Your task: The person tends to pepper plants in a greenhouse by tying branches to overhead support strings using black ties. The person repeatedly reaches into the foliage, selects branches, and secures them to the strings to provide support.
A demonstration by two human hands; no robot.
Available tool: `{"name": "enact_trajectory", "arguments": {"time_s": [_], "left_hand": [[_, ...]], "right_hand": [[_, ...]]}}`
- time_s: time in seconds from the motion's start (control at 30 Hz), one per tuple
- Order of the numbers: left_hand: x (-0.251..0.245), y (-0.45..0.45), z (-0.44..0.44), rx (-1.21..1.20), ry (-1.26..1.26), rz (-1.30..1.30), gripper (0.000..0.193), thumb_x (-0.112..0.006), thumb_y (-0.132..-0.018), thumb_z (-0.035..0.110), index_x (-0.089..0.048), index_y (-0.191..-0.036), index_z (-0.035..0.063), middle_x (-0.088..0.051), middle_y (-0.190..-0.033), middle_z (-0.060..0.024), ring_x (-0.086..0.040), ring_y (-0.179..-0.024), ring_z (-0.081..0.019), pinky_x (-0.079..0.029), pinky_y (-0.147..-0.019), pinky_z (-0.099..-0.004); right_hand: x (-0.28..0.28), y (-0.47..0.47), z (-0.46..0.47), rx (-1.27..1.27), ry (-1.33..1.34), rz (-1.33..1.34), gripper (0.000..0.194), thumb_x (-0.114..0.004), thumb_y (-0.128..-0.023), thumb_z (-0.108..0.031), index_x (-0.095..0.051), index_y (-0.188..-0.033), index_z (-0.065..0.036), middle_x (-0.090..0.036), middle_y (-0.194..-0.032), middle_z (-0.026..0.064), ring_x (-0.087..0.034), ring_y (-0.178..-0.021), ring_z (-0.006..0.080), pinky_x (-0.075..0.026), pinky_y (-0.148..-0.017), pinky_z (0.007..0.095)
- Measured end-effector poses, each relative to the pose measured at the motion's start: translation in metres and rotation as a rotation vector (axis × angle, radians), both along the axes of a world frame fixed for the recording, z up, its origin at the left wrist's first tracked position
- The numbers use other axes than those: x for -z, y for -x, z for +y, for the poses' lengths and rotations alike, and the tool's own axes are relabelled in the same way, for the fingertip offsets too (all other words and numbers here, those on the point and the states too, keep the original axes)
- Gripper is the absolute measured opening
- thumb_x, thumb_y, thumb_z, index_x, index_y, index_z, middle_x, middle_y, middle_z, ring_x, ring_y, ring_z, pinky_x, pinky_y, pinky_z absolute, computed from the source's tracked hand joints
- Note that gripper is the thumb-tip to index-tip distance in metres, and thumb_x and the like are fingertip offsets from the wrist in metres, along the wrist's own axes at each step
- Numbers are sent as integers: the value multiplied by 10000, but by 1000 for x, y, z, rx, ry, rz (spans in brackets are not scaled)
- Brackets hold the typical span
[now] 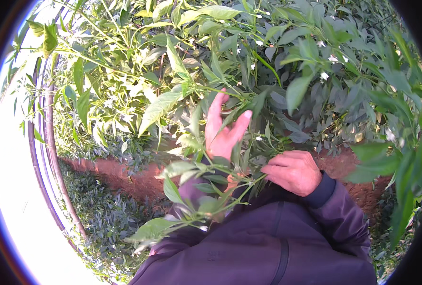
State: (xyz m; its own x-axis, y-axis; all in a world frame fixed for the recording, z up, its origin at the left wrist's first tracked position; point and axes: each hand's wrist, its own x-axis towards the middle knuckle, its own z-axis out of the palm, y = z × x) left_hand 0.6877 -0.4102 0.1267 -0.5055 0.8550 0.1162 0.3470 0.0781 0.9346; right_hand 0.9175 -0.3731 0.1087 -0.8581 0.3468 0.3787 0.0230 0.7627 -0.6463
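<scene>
My left hand [221,137] reaches up among the pepper plant's leaves. Its fingers and thumb are spread, with a leaf crossing between them. Lower and to the right, my right hand [293,172] has its fingers bent together at the end of a thin green stem [251,186]; the fingertips are partly hidden. This leafy branch runs down to the left across my left forearm, in front of my dark jacket [246,245]. A long, slender green pepper [268,66] hangs above and to the right of my left hand.
Dense pepper foliage [125,82] with small white flowers [324,76] spreads ahead. Blurred leaves [407,171] hang close at the right. Reddish soil [121,178] shows between plant rows. Curved poles [50,131] stand at the left, beside a bright white area.
</scene>
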Motion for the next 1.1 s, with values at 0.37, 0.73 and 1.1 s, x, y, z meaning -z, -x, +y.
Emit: {"name": "enact_trajectory", "arguments": {"time_s": [0.37, 0.73, 1.1], "left_hand": [[-15, 59, 90, 677, -138, -495, 531, -754, -953, 110, -582, -1443, 1, -672, -1312, -113, -643, -1145, -175, -531, -976, -317], [22, 133, 96, -215, -172, -245, 549, -708, -1012, 185, -524, -1479, -36, -670, -1321, -156, -665, -1094, -208, -551, -928, -337], [28, 159, 108, -157, -46, -354, 741, -753, -966, 326, -407, -1570, 70, -705, -1144, -122, -705, -1002, -233, -561, -893, -383]], "right_hand": [[-14, 38, 62, 265, 172, 154, 138, -789, -899, -176, -765, -942, -47, -716, -800, 126, -690, -663, 325, -537, -587, 408], [-15, 58, 88, 236, 79, 148, 143, -773, -905, -192, -734, -892, -55, -691, -763, 96, -665, -642, 318, -506, -566, 405], [-24, 109, 109, 2, 302, 106, 215, -782, -882, -187, -717, -807, 4, -731, -901, 117, -638, -645, 334, -479, -584, 410]]}}
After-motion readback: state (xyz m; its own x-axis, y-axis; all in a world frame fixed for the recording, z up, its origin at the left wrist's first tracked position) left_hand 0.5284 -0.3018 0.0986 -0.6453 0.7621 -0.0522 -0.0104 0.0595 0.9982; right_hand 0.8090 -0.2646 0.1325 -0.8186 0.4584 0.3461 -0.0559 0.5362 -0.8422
